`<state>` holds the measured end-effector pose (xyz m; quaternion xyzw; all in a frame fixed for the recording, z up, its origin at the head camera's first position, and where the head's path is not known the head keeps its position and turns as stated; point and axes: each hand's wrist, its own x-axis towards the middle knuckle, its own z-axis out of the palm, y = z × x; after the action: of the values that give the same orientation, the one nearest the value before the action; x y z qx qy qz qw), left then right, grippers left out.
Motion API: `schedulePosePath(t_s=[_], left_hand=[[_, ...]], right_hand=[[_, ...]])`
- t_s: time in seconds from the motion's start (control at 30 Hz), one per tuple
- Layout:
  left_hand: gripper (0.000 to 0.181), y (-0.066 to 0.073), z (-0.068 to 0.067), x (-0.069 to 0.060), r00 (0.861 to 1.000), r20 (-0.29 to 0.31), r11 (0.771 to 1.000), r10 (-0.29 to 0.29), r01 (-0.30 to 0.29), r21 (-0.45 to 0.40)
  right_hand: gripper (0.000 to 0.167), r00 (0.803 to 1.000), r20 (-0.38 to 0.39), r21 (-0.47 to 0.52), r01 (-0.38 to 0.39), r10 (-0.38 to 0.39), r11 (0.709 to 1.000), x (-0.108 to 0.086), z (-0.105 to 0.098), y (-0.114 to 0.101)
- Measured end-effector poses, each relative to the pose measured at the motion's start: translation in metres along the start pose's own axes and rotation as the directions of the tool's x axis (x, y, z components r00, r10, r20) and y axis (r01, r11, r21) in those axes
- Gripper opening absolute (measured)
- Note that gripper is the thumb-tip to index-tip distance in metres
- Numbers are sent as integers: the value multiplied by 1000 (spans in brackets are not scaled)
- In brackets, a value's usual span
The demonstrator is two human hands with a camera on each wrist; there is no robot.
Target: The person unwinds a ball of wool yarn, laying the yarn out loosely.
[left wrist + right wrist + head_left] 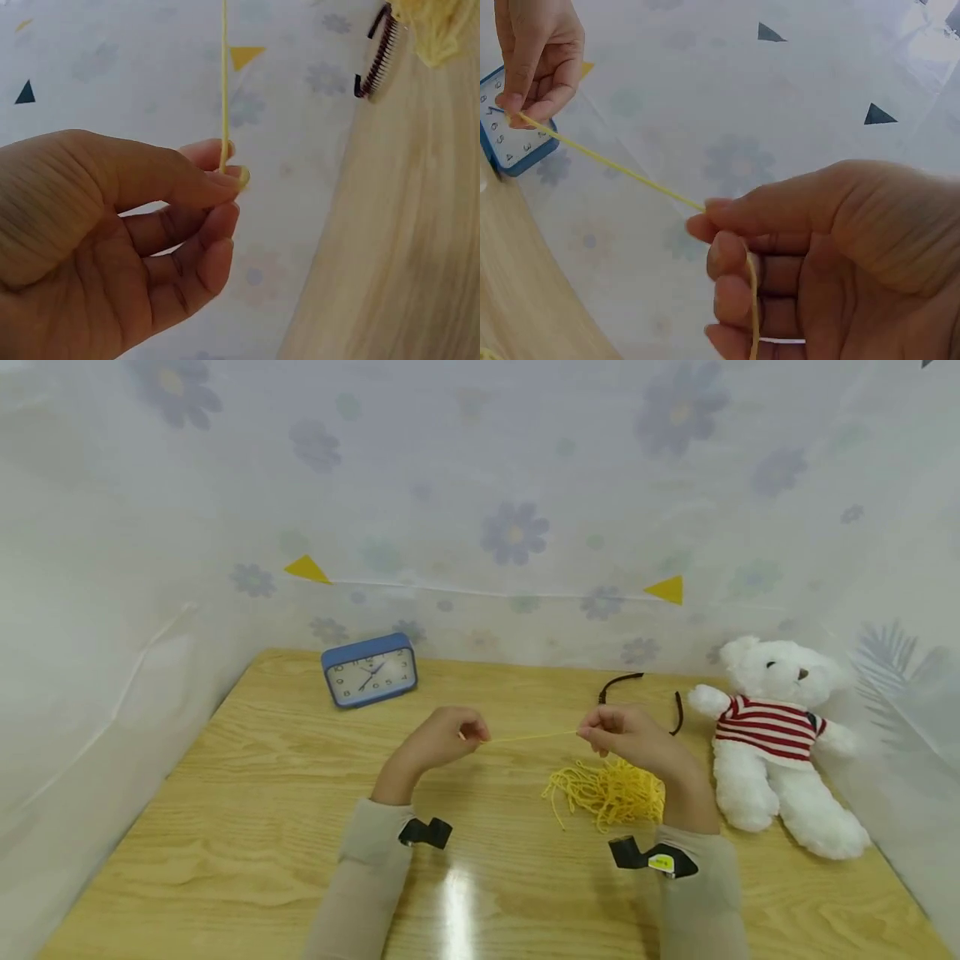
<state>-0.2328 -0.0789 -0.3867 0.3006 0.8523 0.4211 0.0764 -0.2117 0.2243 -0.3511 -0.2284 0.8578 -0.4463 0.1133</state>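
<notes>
A strand of yellow yarn (pixel 528 738) stretches taut between both hands above the table. My left hand (pixel 444 737) pinches one end between thumb and index finger; in the left wrist view a short yarn tip (pixel 244 178) pokes out past the fingertips. My right hand (pixel 630 737) pinches the strand farther along, and in the right wrist view a length of the yarn (pixel 753 307) hangs down across the curled fingers. Below and partly behind the right hand lies a loose heap of yellow yarn (pixel 611 793) on the table.
On the wooden table (pixel 247 827), a blue alarm clock (pixel 370 671) stands at the back left. A dark toothed headband (pixel 622 678) lies behind the right hand. A white teddy bear (pixel 780 743) in a striped shirt sits at the right, before a flowered curtain (pixel 465 468).
</notes>
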Motion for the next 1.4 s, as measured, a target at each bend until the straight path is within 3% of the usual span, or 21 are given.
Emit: schedulePosePath(t_s=[0.13, 0.33, 0.47, 0.6, 0.77, 0.9, 1.0, 1.17, 1.3, 1.4], left_hand=[[12, -13, 4, 1, 994, 44, 990, -105, 100, 98], [14, -28, 11, 2, 955, 157, 965, -253, 238, 108], [11, -32, 16, 3, 938, 177, 953, -297, 279, 121], [10, -34, 19, 3, 934, 161, 945, -319, 299, 136], [7, -33, 20, 4, 941, 141, 946, -307, 287, 148], [5, -38, 15, 1, 928, 122, 928, -353, 330, 171], [5, -40, 4, -5, 912, 111, 909, -395, 369, 194], [9, -41, -22, -20, 897, 78, 886, -435, 411, 215], [21, -39, -41, -34, 898, 43, 884, -439, 423, 200], [24, -35, -54, -45, 904, 23, 892, -427, 417, 174]], right_hand=[[14, 987, 108, -45, -111, 115, 993, 8, 2, 10], [13, 953, 223, -64, -194, 204, 979, 16, 12, 22], [13, 929, 268, -114, -232, 254, 966, 20, 19, 27], [13, 912, 276, -136, -276, 304, 952, 22, 23, 30], [14, 909, 261, -163, -292, 326, 942, 22, 25, 31], [11, 911, 261, -186, -277, 320, 943, 19, 21, 28], [8, 922, 223, -226, -266, 316, 937, 14, 15, 22], [25, 962, 70, -300, -232, 264, 925, 1, 0, 15], [32, 973, -48, -303, -228, 224, 925, -16, -18, 10], [35, 968, -156, -294, -237, 198, 926, -33, -31, 5]])
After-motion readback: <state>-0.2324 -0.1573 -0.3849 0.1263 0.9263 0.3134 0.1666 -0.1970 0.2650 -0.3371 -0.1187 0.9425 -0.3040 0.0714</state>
